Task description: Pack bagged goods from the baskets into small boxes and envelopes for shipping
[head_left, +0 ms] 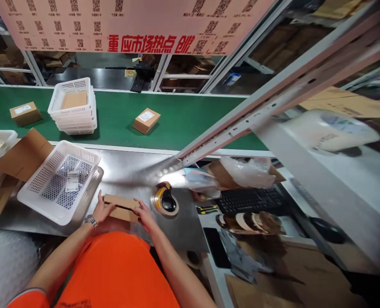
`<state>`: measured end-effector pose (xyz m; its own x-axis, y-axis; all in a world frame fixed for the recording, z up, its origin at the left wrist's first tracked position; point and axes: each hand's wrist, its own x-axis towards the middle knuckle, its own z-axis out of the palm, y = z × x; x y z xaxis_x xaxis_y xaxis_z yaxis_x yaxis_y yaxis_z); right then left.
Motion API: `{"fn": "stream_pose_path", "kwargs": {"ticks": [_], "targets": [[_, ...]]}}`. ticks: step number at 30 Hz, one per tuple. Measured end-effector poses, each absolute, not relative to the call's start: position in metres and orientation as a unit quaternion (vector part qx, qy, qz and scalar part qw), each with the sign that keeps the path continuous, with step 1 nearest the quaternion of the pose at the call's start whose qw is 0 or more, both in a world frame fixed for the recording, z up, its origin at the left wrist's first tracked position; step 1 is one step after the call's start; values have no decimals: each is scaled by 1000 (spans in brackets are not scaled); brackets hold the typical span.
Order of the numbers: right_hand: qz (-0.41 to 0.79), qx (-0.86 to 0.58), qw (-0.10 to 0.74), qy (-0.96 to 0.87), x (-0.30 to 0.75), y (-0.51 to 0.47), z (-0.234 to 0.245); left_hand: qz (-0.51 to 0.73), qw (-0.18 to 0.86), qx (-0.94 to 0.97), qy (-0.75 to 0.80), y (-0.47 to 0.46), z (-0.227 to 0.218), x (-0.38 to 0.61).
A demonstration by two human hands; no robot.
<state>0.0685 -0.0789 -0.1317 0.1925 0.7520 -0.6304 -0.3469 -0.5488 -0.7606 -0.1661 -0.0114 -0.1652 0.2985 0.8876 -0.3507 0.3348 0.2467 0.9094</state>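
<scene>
left hand (101,209) | right hand (144,214) | both apparently grasping flat cardboard box (121,207) (matte brown)

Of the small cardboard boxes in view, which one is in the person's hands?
The small box on the steel table, gripped between left hand and right hand. The two labelled boxes lie untouched on the green conveyor.
</scene>
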Motion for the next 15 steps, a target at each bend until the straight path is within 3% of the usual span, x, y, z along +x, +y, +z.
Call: {"fn": "stream_pose_path", "kwargs": {"ticks": [6,8,12,15], "targets": [[585,-647,420,-250,83,-90,-149,232,568,536,580,-7,-172,-160],[503,-698,418,-292,99,-91,-154,234,582,530,571,-5,-170,-159],[225,-831,372,-347,145,-92,-158,228,604,521,558,-1,-166,-156],[180,-867,295,-358,168,-87,-159,207,581,567,546,5,-162,-150]]}}
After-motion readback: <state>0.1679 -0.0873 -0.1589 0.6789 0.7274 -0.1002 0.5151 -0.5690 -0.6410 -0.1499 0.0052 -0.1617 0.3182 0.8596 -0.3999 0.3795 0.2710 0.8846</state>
